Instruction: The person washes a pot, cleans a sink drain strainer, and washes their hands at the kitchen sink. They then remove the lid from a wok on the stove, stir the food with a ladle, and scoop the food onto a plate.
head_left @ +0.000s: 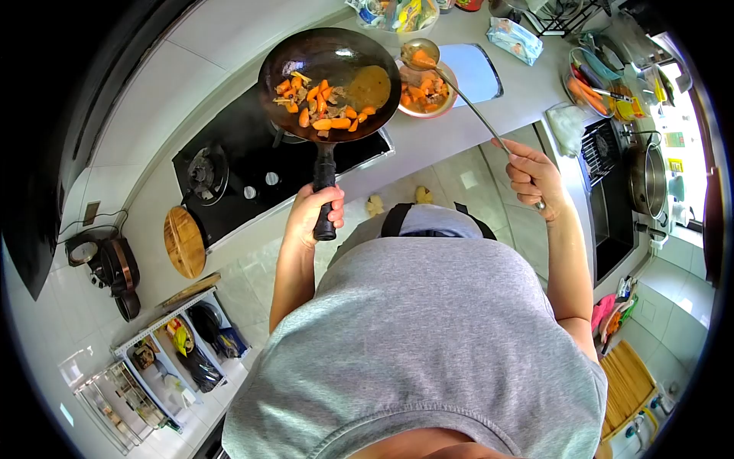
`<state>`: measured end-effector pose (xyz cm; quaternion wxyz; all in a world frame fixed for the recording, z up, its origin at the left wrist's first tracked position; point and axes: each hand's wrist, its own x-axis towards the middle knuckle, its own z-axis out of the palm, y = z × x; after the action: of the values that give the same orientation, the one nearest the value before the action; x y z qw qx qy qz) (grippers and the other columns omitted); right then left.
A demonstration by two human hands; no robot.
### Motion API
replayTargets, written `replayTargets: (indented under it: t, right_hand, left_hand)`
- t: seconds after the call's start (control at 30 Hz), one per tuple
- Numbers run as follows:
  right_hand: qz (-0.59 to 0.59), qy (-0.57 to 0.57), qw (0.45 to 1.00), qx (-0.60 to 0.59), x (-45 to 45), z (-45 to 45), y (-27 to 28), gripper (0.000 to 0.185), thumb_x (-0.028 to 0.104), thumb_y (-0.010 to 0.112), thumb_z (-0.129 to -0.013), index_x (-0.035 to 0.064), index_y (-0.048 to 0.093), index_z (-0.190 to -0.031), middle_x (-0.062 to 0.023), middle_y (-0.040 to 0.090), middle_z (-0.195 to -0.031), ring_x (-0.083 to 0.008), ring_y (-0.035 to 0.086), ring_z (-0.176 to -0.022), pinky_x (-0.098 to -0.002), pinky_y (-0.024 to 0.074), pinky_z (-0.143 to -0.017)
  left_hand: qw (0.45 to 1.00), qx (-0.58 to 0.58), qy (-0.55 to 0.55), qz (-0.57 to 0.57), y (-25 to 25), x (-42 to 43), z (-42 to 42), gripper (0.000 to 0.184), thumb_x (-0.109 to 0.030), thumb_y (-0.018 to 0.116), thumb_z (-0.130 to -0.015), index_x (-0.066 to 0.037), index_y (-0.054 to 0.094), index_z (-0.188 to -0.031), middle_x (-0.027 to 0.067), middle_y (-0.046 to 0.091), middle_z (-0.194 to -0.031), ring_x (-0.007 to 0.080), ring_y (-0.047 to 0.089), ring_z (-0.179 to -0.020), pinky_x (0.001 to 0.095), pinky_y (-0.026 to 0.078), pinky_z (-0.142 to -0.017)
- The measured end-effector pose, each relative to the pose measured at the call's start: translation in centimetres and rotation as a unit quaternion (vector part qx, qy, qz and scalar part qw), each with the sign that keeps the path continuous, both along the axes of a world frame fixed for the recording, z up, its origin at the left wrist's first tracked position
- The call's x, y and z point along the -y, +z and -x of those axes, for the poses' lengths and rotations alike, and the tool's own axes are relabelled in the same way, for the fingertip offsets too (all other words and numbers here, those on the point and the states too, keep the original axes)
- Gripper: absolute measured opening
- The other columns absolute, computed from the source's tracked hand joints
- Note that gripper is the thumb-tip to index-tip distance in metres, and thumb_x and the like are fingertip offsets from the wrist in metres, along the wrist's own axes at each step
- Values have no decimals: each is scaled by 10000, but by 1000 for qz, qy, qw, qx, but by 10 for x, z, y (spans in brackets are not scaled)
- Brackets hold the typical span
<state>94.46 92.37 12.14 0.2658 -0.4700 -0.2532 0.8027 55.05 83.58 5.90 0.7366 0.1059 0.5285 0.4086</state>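
Observation:
My left hand [316, 210] is wrapped round the black handle of a wok [348, 46], which is over the right part of the stove. Orange carrot chunks [330, 122], bits of meat and brownish sauce lie in the wok. Closed on the long metal handle of a ladle [421, 53], my right hand [535, 176] is off to the right. The ladle's bowl, with some orange food in it, is over the far edge of a bowl [428, 112] of carrots and meat. This bowl stands just right of the wok.
A white cutting board [468, 70] lies beside the bowl. The black stove [252, 153] has another burner at left, near a round wooden board [184, 242]. Further right are a wipes pack [515, 40], a vegetable basket [587, 93] and the sink [612, 222].

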Motion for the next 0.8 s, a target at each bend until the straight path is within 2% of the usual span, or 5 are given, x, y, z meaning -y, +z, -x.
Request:
replayTargets:
  t: [0.43,0.53,0.6,0.73,0.8]
  right_hand:
    - [-92,31,960,262,9,-4,-70,454,115,484,-950,65,430,-1398,45,380,-591,-54,301,-442,-235,243,-389]
    - [-151,55,924,348,10,-8,-82,437,116,525,-920,90,497,-1355,-4,443,-587,-92,383,-462,-287,337,-430]
    - [-311,92,828,457,8,-13,-100,430,106,560,-882,102,542,-1312,-92,494,-607,-178,479,-512,-349,425,-535]
    - [-353,93,794,486,6,-9,-99,434,92,556,-874,114,554,-1307,-67,426,-566,-122,420,-515,-315,385,-526]
    - [-337,115,778,518,4,-7,-90,437,105,565,-860,132,552,-1296,-200,562,-675,-344,559,-626,-410,465,-649]
  left_hand:
    - [995,-93,-24,7,13,-10,-19,140,-45,628,-774,-20,499,-821,65,514,-633,131,479,-458,299,421,-407]
    - [994,-105,-27,9,14,-12,-21,149,-50,629,-782,-22,498,-847,63,513,-643,125,471,-461,287,414,-407]
    - [994,-109,-27,8,13,-15,-22,144,-50,628,-782,-20,500,-842,64,514,-642,125,473,-461,286,417,-408]
    - [993,-112,-26,4,14,-19,-24,139,-52,627,-784,-16,503,-835,66,519,-645,123,478,-462,286,417,-408]
    - [993,-116,-26,3,15,-20,-26,139,-53,628,-785,-15,503,-834,66,521,-646,122,479,-461,286,417,-407]
